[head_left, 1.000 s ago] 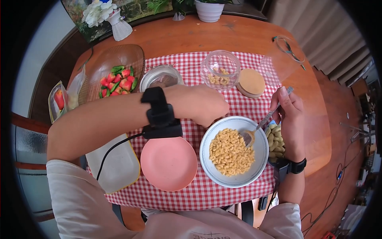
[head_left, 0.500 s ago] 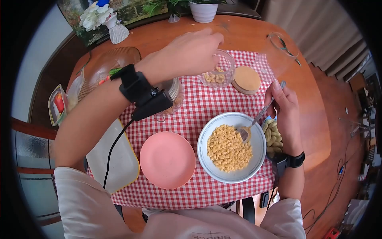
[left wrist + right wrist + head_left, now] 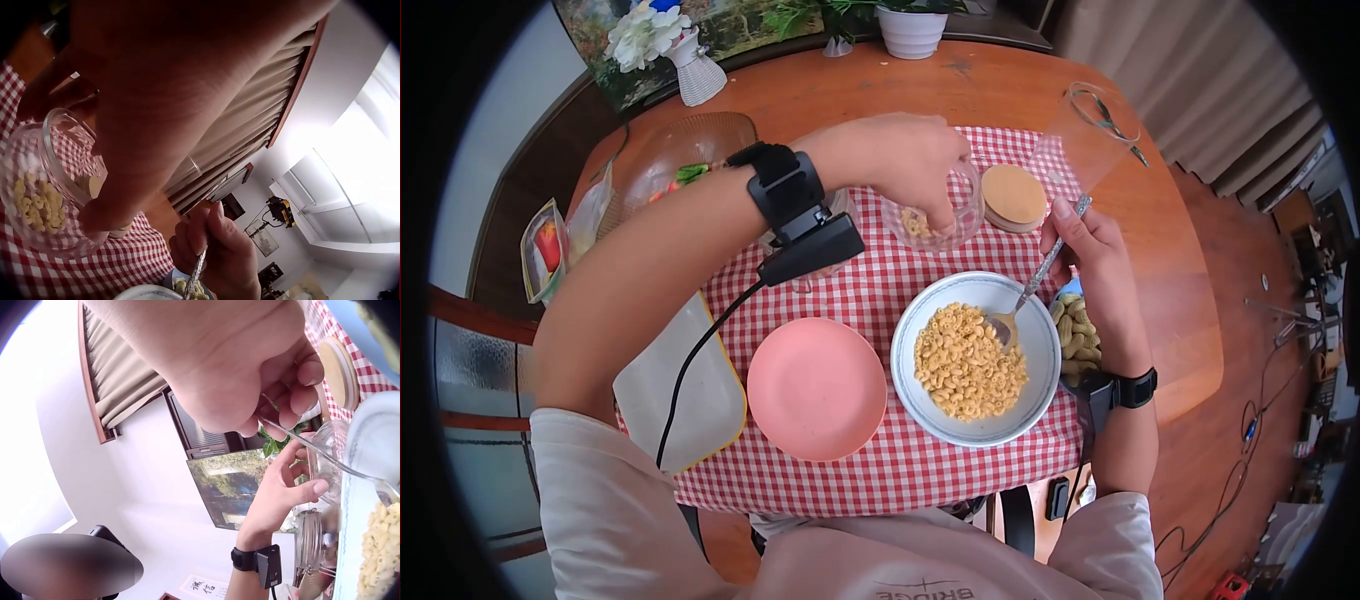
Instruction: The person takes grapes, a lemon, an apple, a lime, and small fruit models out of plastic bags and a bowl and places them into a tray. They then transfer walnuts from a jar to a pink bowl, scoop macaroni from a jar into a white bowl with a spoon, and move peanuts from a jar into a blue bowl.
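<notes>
My left hand [image 3: 910, 165] is at the clear glass jar [image 3: 960, 218], its thumb on the near side and fingers round the far side. A little macaroni lies inside the jar, which looks slightly tilted in the left wrist view. With thumb and curled fingers, my right hand [image 3: 1098, 262] pinches the patterned handle of a spoon [image 3: 1037, 270]. The spoon's bowl rests in macaroni [image 3: 970, 365] in a white bowl [image 3: 912, 400] with a blue rim. Right of the jar sits a round wooden lid [image 3: 1014, 193].
A pink plate [image 3: 817, 390] and a yellow-edged white tray [image 3: 675, 400] lie left of the bowl. Peanuts [image 3: 1080, 335] are beside my right wrist. Another glass jar [image 3: 309, 540] stands below my left forearm. A fluted brown bowl [image 3: 650, 150] with red and green produce is at the back left.
My left hand went up over the glass jar, then came down round it; the jar has shifted slightly left, away from the lid. My right hand still holds the spoon in the bowl.
</notes>
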Tool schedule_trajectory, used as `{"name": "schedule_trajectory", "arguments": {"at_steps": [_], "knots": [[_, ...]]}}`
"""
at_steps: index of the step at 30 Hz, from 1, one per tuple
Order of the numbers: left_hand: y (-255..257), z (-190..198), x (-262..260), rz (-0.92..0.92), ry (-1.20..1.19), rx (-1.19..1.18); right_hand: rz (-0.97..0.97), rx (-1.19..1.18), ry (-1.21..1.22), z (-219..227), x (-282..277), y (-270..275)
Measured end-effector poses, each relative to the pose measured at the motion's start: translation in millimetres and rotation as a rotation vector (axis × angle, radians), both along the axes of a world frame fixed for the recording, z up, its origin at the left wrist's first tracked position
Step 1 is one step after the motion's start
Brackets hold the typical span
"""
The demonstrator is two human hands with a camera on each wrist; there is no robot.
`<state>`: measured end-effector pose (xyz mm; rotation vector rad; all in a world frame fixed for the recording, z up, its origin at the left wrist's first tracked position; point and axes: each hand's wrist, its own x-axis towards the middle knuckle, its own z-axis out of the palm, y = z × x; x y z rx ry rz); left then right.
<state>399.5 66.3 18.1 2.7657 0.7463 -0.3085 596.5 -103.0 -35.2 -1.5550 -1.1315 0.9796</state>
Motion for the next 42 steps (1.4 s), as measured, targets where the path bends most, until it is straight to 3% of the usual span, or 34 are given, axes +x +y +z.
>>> {"name": "schedule_trajectory", "arguments": {"at_steps": [2, 6, 8, 10, 12, 13, 15, 18, 22, 23, 25, 29, 31, 32, 35, 42], "knots": [[-15, 5, -9, -0.023, -0.012, 0.051, 0.022, -0.005, 0.007, 0, 0, 0], [-68, -11, -51, 0.154, -0.527, 0.086, 0.167, -0.049, 0.051, -1, -1, -3], [-101, -2, -71, 0.267, -0.439, -0.059, 0.208, -0.094, 0.045, 3, -5, -6], [-116, -19, -83, 0.293, -0.43, -0.125, 0.259, -0.144, 0.031, 10, -8, -8], [-115, -46, -88, 0.257, -0.393, -0.544, 0.284, -0.252, -0.064, 17, -13, -10], [-113, -53, -86, 0.263, -0.398, -0.545, 0.29, -0.253, -0.068, 15, -14, -9], [-104, -56, -72, 0.53, -0.249, -1.063, 0.34, -0.207, -0.02, 8, -13, -8], [-94, -75, -65, 0.4, -0.333, -1.111, 0.385, -0.203, -0.02, 4, -10, -7], [-94, -73, -69, 0.404, -0.422, -0.943, 0.381, -0.214, -0.036, 18, -12, -8], [-97, -79, -72, 0.4, -0.421, -0.948, 0.367, -0.207, 0.067, 19, -12, -8], [-105, -93, -77, 0.594, -0.714, -1.155, 0.344, -0.2, 0.168, 16, -14, -8], [-111, -74, -82, 0.75, -0.76, -1.309, 0.325, -0.159, 0.321, 13, -22, -4], [-117, -73, -78, 0.812, -0.994, -1.651, 0.329, -0.162, 0.337, 17, -26, -2], [-120, -70, -75, 0.815, -0.998, -1.652, 0.321, -0.16, 0.309, 19, -27, -1], [-118, -63, -80, 0.641, -1.029, -1.987, 0.332, -0.141, 0.311, 21, -31, 6], [-100, -74, -83, 0.543, -0.915, -2.038, 0.323, -0.118, 0.275, 17, -36, 5]]}}
